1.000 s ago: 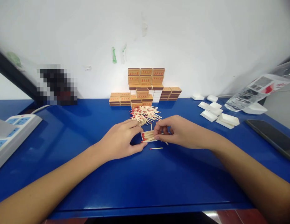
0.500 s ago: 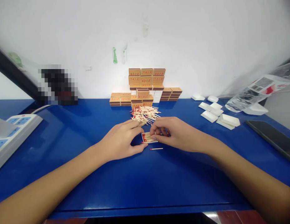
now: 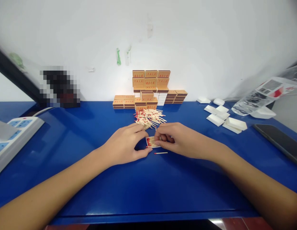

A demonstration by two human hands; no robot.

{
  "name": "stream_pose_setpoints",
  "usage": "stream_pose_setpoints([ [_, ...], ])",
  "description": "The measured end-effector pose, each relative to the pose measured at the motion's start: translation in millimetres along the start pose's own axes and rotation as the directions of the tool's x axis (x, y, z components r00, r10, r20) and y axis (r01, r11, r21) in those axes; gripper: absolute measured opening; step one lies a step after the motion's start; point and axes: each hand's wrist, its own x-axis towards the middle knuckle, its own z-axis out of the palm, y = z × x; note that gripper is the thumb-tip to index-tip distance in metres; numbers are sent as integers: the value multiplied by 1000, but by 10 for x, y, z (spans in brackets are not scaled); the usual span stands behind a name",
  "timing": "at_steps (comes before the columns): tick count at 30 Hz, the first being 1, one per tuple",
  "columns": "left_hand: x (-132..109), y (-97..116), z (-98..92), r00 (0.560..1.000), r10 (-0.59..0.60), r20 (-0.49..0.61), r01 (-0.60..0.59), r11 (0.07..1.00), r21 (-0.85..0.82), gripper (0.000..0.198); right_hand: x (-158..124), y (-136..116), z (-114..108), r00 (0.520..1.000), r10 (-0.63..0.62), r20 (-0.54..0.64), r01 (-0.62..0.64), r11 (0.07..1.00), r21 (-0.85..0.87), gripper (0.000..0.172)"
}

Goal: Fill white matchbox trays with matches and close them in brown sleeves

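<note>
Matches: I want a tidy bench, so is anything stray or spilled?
Yes. One match lies alone on the blue table, just outside the matchbox tray held between left hand and right hand. Behind, a loose match pile sprawls criss-cross.

1. Only the red-tipped left end of the tray of matches (image 3: 150,142) shows. The right hand (image 3: 177,140) covers the rest, and what its curled fingers pinch is hidden.
2. Whether the left hand (image 3: 125,145) grips the tray cannot be told.
3. A pixelated block (image 3: 59,87) sits at the far left corner of the table (image 3: 148,191).
4. The picture's edges cut off the power strip (image 3: 11,134) at the table's left edge and the phone (image 3: 279,142) at its right edge.
5. The print on the matchboxes (image 3: 150,82) is too small to read.
</note>
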Motion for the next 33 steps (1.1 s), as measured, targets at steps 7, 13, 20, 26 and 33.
stream_pose_setpoints([
  [7, 4, 13, -2, 1000, 16, 3, -15, 1000, -23, 26, 16, 18, 69, 997, -35, -69, 35, 999, -1, 14],
  [13, 1, 13, -12, 1000, 18, 12, -18, 999, -30, 26, 17, -15, 71, 994, -50, -99, 47, 998, -36, 13],
  [20, 5, 8, -17, 999, 28, 20, -28, 999, -22, 20, 11, -109, 109, 997, -81, -17, 82, 988, 129, 9],
  [26, 10, 8, -15, 999, 37, 31, -36, 999, -31, 23, 6, -80, 114, 996, -68, 55, 57, 981, 185, 8],
  [33, 13, 21, -22, 999, 36, 31, -36, 999, -24, 19, 1, -108, 120, 997, -47, 61, 35, 981, 189, 12],
])
